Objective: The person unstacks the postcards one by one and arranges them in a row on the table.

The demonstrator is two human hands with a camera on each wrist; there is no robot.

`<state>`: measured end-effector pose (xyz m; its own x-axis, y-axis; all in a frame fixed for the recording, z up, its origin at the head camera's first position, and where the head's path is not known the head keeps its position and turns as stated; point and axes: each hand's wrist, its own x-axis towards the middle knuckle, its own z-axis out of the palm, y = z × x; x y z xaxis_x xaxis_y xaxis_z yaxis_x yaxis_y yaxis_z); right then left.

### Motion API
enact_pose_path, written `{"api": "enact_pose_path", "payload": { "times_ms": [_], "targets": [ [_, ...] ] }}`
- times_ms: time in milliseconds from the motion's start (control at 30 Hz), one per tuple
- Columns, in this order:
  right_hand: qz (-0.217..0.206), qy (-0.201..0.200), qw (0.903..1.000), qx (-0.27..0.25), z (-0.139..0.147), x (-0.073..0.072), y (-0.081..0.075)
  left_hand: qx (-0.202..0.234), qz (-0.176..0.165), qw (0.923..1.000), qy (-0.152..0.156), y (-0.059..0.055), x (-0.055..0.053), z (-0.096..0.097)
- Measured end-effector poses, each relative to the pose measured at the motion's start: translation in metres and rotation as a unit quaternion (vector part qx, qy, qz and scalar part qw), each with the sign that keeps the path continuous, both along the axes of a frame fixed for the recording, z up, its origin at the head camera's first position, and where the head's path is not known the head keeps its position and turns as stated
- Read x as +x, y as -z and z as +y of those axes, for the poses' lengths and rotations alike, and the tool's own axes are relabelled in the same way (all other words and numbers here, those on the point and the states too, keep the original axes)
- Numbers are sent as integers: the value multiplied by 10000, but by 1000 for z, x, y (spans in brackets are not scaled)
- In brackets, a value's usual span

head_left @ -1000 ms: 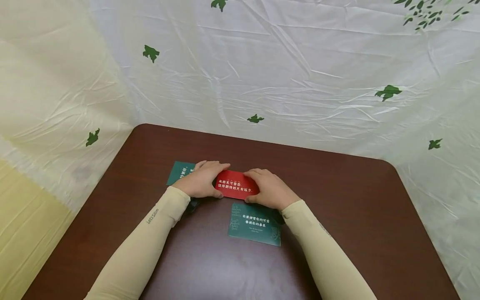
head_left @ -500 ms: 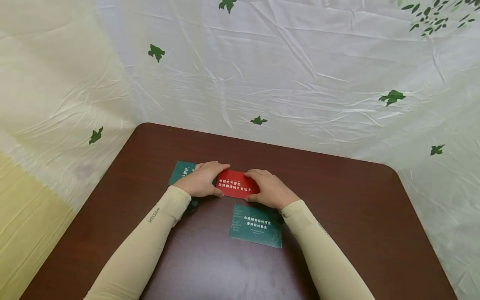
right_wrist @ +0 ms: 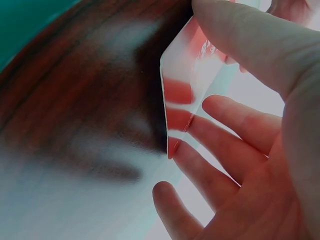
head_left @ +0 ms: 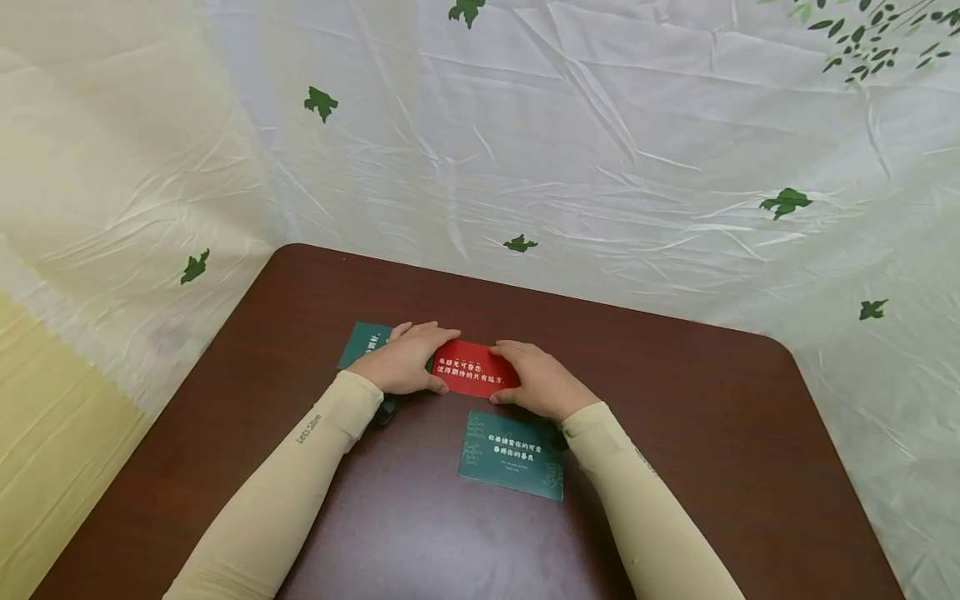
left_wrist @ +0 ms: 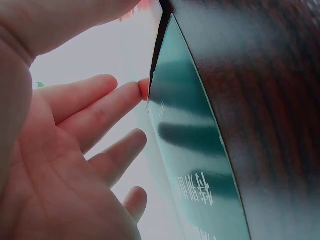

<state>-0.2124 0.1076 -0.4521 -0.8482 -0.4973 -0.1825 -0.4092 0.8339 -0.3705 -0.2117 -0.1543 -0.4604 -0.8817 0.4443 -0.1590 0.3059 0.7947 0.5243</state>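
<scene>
Both hands hold a red card with white Chinese writing, face up above the brown table. My left hand grips its left end, thumb at the near edge and fingers at the far one. At the right end, my right hand holds it the same way. Under the left hand lies a green card, partly hidden; its glossy face fills the middle of the left wrist view. Another green card with white writing lies nearer, just below the right hand. Dark shadow shows beneath the red card in the right wrist view.
The dark brown table has rounded far corners. White cloth with green leaf prints hangs behind it and at both sides. A yellow patch shows at the left.
The head view has shifted slightly. Both hands keep the same hold on the red card, and the green cards lie where they were.
</scene>
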Motion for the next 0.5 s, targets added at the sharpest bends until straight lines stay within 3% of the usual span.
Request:
{"api": "enact_pose_path", "payload": {
  "times_ms": [333, 500],
  "targets": [
    [-49, 47, 9999, -123, 2, 3, 2, -86, 40, 10000, 9, 1, 1, -1],
    [150, 54, 9984, -547, 14, 10, 1, -201, 352, 9991, 92, -3, 9, 4]
  ]
}}
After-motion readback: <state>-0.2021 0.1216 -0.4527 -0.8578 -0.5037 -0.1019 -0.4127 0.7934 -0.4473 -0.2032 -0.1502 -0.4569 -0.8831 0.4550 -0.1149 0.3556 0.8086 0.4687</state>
